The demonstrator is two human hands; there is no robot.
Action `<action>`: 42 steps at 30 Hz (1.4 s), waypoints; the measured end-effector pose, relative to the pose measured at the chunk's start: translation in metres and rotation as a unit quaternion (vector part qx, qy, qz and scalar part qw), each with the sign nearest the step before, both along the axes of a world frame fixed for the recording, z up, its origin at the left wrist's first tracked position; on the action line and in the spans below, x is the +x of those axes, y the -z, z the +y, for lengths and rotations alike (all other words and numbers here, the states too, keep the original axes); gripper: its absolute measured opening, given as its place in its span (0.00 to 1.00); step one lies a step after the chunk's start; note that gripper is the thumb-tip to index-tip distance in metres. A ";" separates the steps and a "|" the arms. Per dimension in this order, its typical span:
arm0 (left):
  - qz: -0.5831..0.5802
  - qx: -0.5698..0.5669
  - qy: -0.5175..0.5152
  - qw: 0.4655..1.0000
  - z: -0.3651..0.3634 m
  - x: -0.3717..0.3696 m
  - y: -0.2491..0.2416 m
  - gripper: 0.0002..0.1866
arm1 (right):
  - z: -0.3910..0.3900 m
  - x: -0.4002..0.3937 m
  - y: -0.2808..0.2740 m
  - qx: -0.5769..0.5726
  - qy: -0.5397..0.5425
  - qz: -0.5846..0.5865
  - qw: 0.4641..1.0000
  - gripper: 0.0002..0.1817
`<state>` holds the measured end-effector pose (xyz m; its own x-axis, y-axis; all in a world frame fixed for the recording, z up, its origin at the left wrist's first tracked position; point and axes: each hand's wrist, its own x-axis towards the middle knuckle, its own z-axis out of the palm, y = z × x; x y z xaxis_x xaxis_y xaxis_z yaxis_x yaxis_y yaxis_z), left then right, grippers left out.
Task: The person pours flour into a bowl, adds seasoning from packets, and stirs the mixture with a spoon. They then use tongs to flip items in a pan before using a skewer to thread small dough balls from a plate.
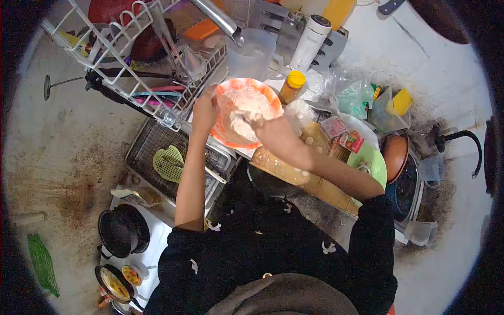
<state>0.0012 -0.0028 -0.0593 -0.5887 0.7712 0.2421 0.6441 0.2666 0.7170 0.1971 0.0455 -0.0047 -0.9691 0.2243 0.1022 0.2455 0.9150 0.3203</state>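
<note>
An orange and white bowl [275,100] with a scalloped rim holds a pale, floury mixture [252,102]. My left hand [205,111] grips the bowl's left rim. Over its lower right side is my right hand [275,136], its fingers closed around a spoon [240,115] that dips into the mixture. Only a small grey part of the spoon shows; motion blurs it. Just right of the bowl stands a jar with a yellow lid [292,86]. Behind the bowl is a translucent jug [251,55].
A white dish rack [126,68] stands at upper left, above a sink basin with a green strainer [169,163]. Near the right forearm lie a wooden board [283,165], packets [350,140] and a green plate [375,163]. A white flask [311,42] stands behind. Pots [123,231] sit at lower left.
</note>
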 end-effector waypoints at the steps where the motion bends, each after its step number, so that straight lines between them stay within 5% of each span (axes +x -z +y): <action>1: 0.002 0.003 0.001 1.000 0.000 0.000 0.000 0.21 | -0.007 0.005 0.000 -0.021 -0.045 -0.007 0.999 0.11; 8: 0.015 0.030 0.006 0.999 0.001 0.000 0.009 0.21 | 0.010 0.032 -0.070 -0.058 -0.036 -0.081 0.994 0.13; 10: 0.023 0.079 0.019 0.996 0.003 -0.003 0.012 0.20 | 0.012 0.035 -0.096 -0.167 0.015 -0.049 0.985 0.11; 13: 0.035 0.036 0.016 0.999 0.001 -0.001 0.009 0.20 | 0.028 0.027 -0.079 -0.181 0.050 0.001 0.982 0.10; 14: 0.036 0.037 0.020 0.998 0.001 0.000 0.008 0.20 | 0.038 0.022 -0.057 -0.030 0.072 -0.013 0.997 0.09; 17: 0.018 0.017 0.003 1.000 0.001 0.000 0.008 0.20 | 0.048 0.017 -0.050 0.041 0.101 0.039 0.993 0.10; 20: 0.031 0.017 0.002 0.999 0.002 0.002 0.009 0.20 | 0.044 0.013 -0.030 0.028 0.091 -0.062 0.994 0.11; 29: 0.039 0.027 0.002 0.999 0.003 -0.001 0.013 0.20 | 0.063 0.017 -0.048 -0.035 0.030 0.006 0.999 0.12; 35: 0.019 0.003 0.024 1.000 -0.001 -0.006 0.012 0.21 | 0.076 0.021 -0.018 -0.234 0.073 0.005 0.969 0.10; 38: -0.038 0.029 0.066 0.997 -0.002 -0.012 0.023 0.21 | 0.090 0.046 -0.024 -0.343 0.062 0.127 0.929 0.10; 40: 0.010 0.144 0.075 0.987 -0.001 -0.012 0.026 0.20 | 0.106 0.066 -0.027 -0.425 0.093 0.072 0.897 0.12; 42: 0.036 0.179 0.046 0.982 -0.001 -0.009 0.024 0.20 | 0.122 0.087 -0.005 -0.390 0.048 0.041 0.919 0.12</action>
<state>-0.0079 -0.0034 -0.0830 -0.4914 0.6780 0.5467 0.7067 -0.0564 0.7052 0.2841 0.1680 0.0005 -0.9374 0.3438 -0.0550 0.3310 0.8310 -0.4471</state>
